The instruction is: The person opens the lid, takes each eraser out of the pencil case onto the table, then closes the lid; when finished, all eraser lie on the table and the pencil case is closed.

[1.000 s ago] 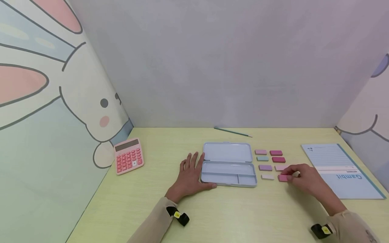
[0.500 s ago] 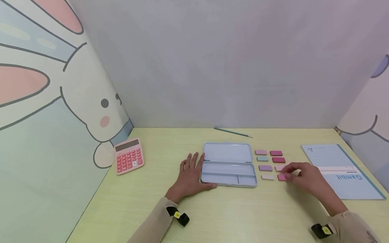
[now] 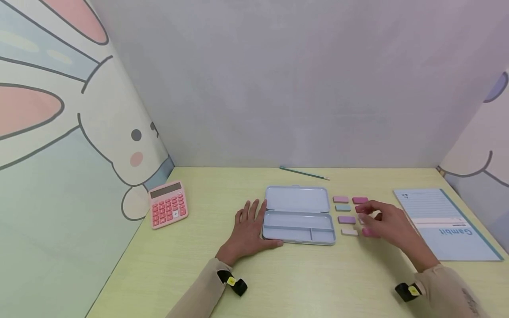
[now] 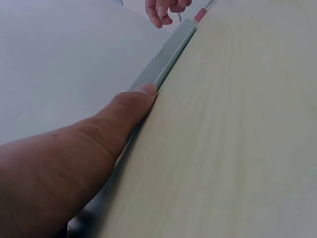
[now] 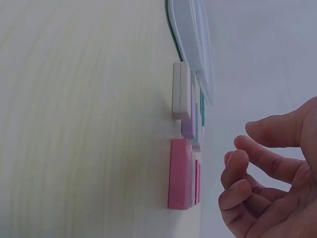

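A pale blue pencil case (image 3: 297, 199) lies with its lid folded back, its compartments bare. My left hand (image 3: 247, 232) rests at its left end, fingers spread, the thumb (image 4: 131, 106) along the front edge. Right of the case, small rectangular blocks like erasers lie in two columns: white (image 3: 349, 232), purple (image 3: 347, 220), light blue (image 3: 343, 207) and several pinks. Over the right column hovers my right hand (image 3: 391, 224), fingers loosely bent and holding nothing. In the right wrist view the hot-pink block (image 5: 179, 173) stands apart from its fingertips. The head view shows this hand partly covering that column.
A pink calculator (image 3: 169, 204) lies at the left of the table. Behind the case is a green pencil (image 3: 304, 172), near the back wall. A blue notepad (image 3: 449, 225) marked "Gambit" lies at the right, partly behind the right wrist.
My right hand has moved up and slightly left from the front hot-pink block, its fingers now over the darker pink one farther back. The left hand stays in place.
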